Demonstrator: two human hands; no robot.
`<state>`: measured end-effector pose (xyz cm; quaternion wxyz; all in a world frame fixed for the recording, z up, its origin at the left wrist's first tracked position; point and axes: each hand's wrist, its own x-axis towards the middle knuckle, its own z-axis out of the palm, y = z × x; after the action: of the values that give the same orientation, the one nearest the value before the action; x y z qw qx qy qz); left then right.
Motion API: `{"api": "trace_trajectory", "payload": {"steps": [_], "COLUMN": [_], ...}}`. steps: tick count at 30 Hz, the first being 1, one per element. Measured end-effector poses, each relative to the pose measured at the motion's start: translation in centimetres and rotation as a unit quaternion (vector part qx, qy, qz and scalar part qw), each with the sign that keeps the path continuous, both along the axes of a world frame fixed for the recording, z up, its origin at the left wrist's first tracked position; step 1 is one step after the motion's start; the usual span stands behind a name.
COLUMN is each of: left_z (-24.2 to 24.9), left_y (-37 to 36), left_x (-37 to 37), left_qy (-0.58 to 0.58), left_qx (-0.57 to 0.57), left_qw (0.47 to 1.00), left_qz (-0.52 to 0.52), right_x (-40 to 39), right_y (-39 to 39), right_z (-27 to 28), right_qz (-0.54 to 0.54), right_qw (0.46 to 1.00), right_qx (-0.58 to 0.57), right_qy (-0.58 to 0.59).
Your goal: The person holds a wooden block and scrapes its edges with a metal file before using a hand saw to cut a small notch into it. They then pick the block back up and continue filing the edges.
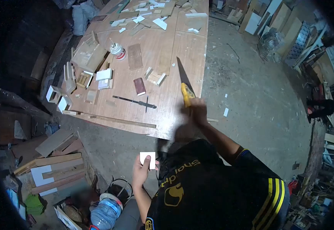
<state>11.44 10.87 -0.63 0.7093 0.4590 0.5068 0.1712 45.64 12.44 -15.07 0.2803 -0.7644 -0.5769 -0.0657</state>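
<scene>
My left hand (pixel 140 173) grips a small white square block (pixel 147 160), thumb laid across its face, in front of the table's near edge. The yellow handle of a handsaw (pixel 185 78) is in my right hand (pixel 197 108), over the table's right edge, with the dark blade pointing away from me. To the left of the saw are a small open wooden frame (pixel 155 76) with white ends and a dark red-brown block (pixel 139 86). Nearer me lies a dark thin bar tool (pixel 134 102) with a crosspiece.
The wooden table (pixel 167 42) carries a white jar (pixel 117 51), a flat brown board (pixel 135 56), wooden boxes (pixel 89 55) and, at the far end, scattered offcuts (pixel 160 23). Left on the floor are planks (pixel 59 168) and a large blue water bottle (pixel 105 212). Boards (pixel 289 36) lean at right.
</scene>
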Motion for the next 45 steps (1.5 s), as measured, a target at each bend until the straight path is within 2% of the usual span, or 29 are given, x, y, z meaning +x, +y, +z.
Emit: {"api": "trace_trajectory", "payload": {"steps": [1, 5, 8, 12, 14, 17, 21, 23, 26, 30, 32, 34, 35, 36, 37, 38, 39, 40, 42, 43, 45], "left_z": [-0.1, -0.1, -0.3, -0.5, -0.8, -0.6, -0.8, -0.9, -1.4, -1.9, -1.8, -1.9, -2.1, -2.2, -2.5, -2.9, -3.1, -2.8, -2.0, -2.0, -2.1], "left_y": [0.3, 1.5, 2.1, 3.3, 3.9, 4.6, 5.2, 5.3, 5.3, 5.5, 5.7, 5.9, 5.9, 5.8, 5.7, 5.7, 5.8, 5.8, 6.0, 6.2, 6.1], "left_x": [0.3, 2.4, 3.4, 4.6, 4.8, 5.4, 5.5, 5.6, 5.3, 5.2, 5.2, 5.2, 5.1, 5.0, 4.8, 4.7, 4.6, 4.5, 4.7, 4.4, 3.5], "left_qy": [0.003, -0.002, -0.012, -0.021, -0.019, -0.011, 0.0, 0.0, -0.003, -0.009, -0.004, 0.002, 0.01, 0.019, 0.02, 0.018, 0.016, 0.016, 0.027, 0.023, 0.05], "left_qx": [0.005, 0.008, -0.015, -0.024, -0.016, -0.014, -0.029, -0.03, -0.033, -0.056, -0.064, -0.07, -0.071, -0.073, -0.075, -0.073, -0.068, -0.067, -0.082, -0.078, -0.073], "left_qw": [1.0, 1.0, 1.0, 0.999, 1.0, 1.0, 0.999, 0.999, 0.998, 0.995, 0.994, 0.993, 0.993, 0.992, 0.992, 0.993, 0.994, 0.994, 0.989, 0.99, 0.989], "left_qz": [0.0, -0.028, -0.008, -0.005, -0.005, 0.002, 0.016, 0.032, 0.056, 0.079, 0.087, 0.094, 0.098, 0.101, 0.1, 0.094, 0.087, 0.087, 0.118, 0.116, 0.115], "right_x": [-0.6, -2.7, -3.4, -3.7, -4.0, -4.1, -4.4, -4.1, -4.0, -3.2, -2.2, -0.3, 1.9, 4.1, 5.3, 7.1, 8.3, 8.5, 8.7, 9.2, 9.5], "right_y": [0.0, -0.5, -0.7, -0.9, -0.7, -0.4, 0.6, 1.0, 2.6, 2.7, 3.4, 8.7, 11.3, 14.0, 17.9, 21.3, 23.7, 24.9, 27.3, 28.6, 30.5], "right_z": [0.1, 1.2, -0.6, -2.7, -2.8, -3.8, -3.2, -2.3, 0.8, -1.1, -2.8, -1.2, -5.0, -8.8, -7.9, -7.9, -7.9, -6.7, -3.2, -3.9, -4.5], "right_qz": [0.036, 0.034, 0.05, 0.066, 0.053, 0.073, 0.11, 0.135, 0.155, 0.162, 0.178, 0.183, 0.189, 0.187, 0.109, 0.147, 0.179, 0.178, 0.19, 0.187, 0.254], "right_qw": [0.998, 0.999, 0.988, 0.985, 0.971, 0.97, 0.949, 0.938, 0.907, 0.928, 0.907, 0.852, 0.902, 0.923, 0.932, 0.97, 0.96, 0.961, 0.954, 0.954, 0.926], "right_qx": [0.033, 0.004, -0.146, -0.159, -0.229, -0.228, -0.28, -0.318, -0.391, -0.331, -0.383, -0.489, -0.362, -0.224, -0.229, -0.187, -0.134, -0.133, -0.024, -0.021, -0.029], "right_qy": [0.033, 0.021, 0.012, -0.005, -0.041, -0.038, -0.093, -0.022, -0.011, -0.057, 0.0, 0.024, 0.138, 0.249, 0.258, 0.047, -0.167, -0.167, -0.229, -0.234, -0.278]}}
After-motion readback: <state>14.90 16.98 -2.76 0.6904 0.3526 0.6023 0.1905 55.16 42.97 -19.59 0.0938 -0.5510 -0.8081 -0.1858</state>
